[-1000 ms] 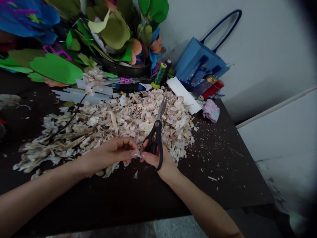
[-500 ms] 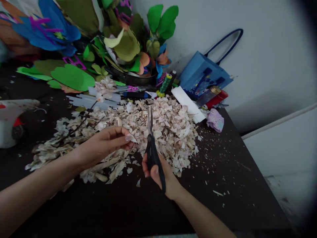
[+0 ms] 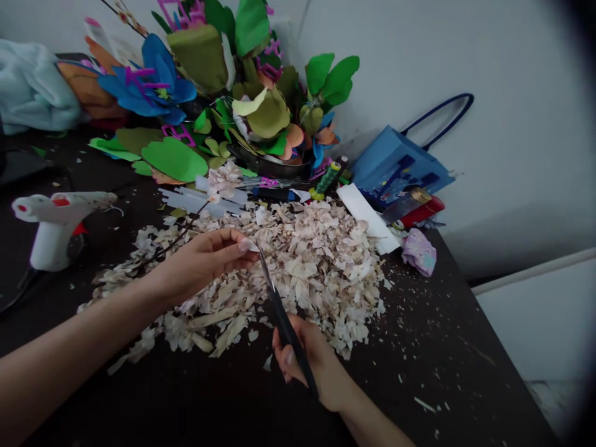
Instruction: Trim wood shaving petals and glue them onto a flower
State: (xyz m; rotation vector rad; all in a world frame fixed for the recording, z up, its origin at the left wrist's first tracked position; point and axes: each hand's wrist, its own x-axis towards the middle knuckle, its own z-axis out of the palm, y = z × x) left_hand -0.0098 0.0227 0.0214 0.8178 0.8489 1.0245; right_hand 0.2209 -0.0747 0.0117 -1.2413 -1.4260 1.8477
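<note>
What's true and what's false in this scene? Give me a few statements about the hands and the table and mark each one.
1. The right hand holds black-handled scissors. True.
2. The left hand is gripping a spool of thread. False: its fingertips pinch a small pale flake.
3. A white glue gun stands to the left of the pile of pale flakes. True.
4. The blue bag lies on top of the pile. False: it sits beyond the pile, by the wall.
</note>
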